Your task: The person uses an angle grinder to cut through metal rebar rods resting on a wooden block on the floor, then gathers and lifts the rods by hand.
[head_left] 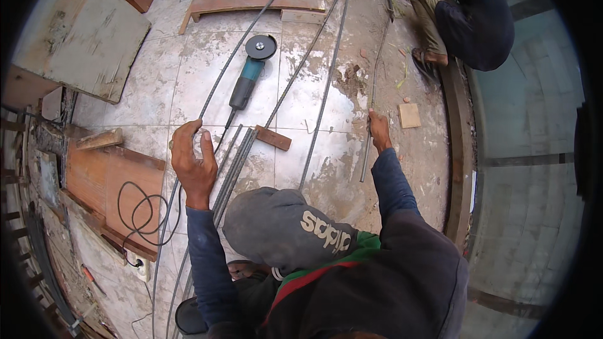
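Observation:
My right hand (379,130) is closed around a thin steel rod (366,158), which runs up and down past both sides of the fist. Opposite it, my left hand (193,158) has curled fingers over a long ribbed rebar (235,47); the thumb stands apart and the underside of the grip is hidden. Just right of that hand lies a bundle of cut rebars (231,176), its far ends by a small reddish-brown wood block (274,139). Beyond it, a teal and black angle grinder (249,75) rests on the tiles, disc at the far end.
A person (471,22) crouches at the far right. More long rebars (323,100) cross the tiled floor. The grinder's black cable (149,216) loops over a board (135,172) at left, towards a white socket (142,268). A square wood piece (409,115) lies right of my right hand.

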A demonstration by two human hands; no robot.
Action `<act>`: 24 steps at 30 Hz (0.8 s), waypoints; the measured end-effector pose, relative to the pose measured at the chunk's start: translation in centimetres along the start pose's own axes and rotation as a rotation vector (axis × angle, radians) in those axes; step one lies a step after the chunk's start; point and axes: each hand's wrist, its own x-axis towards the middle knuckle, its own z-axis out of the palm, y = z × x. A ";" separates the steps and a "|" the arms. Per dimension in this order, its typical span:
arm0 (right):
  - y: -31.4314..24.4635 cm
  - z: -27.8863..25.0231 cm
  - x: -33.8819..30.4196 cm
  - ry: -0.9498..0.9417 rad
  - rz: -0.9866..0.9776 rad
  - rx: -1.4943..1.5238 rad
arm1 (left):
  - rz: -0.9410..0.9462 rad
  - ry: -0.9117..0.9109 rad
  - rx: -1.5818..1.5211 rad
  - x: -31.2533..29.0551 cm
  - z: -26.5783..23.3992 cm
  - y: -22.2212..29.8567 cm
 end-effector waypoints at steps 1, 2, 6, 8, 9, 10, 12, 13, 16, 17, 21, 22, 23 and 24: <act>-0.8 -0.1 0.3 -0.029 0.021 0.010 | 0.006 -0.009 0.011 0.1 -0.3 -0.4; -1.5 0.0 -0.6 -0.036 0.032 0.007 | -0.007 -0.036 0.010 -0.4 -0.7 -0.7; -0.5 -0.6 0.9 -0.045 -0.004 -0.106 | -0.090 -0.037 -0.029 -0.4 -0.2 -0.8; 1.6 -0.4 1.6 -0.043 -0.070 -0.498 | -0.101 -0.048 -0.050 -0.1 0.4 -0.4; 2.4 -0.4 1.6 -0.082 -0.160 -0.623 | -0.055 -0.047 -0.039 0.1 0.4 -0.4; 3.5 -0.4 2.1 -0.087 -0.155 -0.632 | -0.017 -0.052 -0.041 0.0 0.8 -0.3; 4.7 -0.7 3.2 -0.026 -0.208 -0.835 | -0.040 -0.059 -0.066 0.0 0.9 0.0; 4.3 1.3 2.5 -0.046 -0.201 -0.823 | -0.058 -0.068 -0.036 -0.3 0.5 -0.4; 2.3 5.6 0.1 -0.058 -0.099 -0.902 | -0.106 -0.083 -0.021 -1.1 -0.7 -1.3; 3.8 4.6 1.4 -0.075 -0.031 -0.894 | -0.118 -0.087 -0.045 -1.1 -0.1 -0.9; 4.3 5.4 1.4 -0.047 0.021 -0.808 | -0.110 -0.102 -0.002 -0.9 -1.0 -0.9; 4.3 5.2 1.5 -0.007 0.002 -0.757 | -0.093 -0.106 0.017 -0.7 -1.2 -0.8; 4.5 4.8 1.2 -0.010 0.001 -0.763 | -0.100 -0.095 0.005 -0.8 -1.5 -0.7; 4.8 4.0 0.7 -0.029 -0.060 -0.667 | -0.105 -0.095 0.003 -1.1 -1.8 -0.6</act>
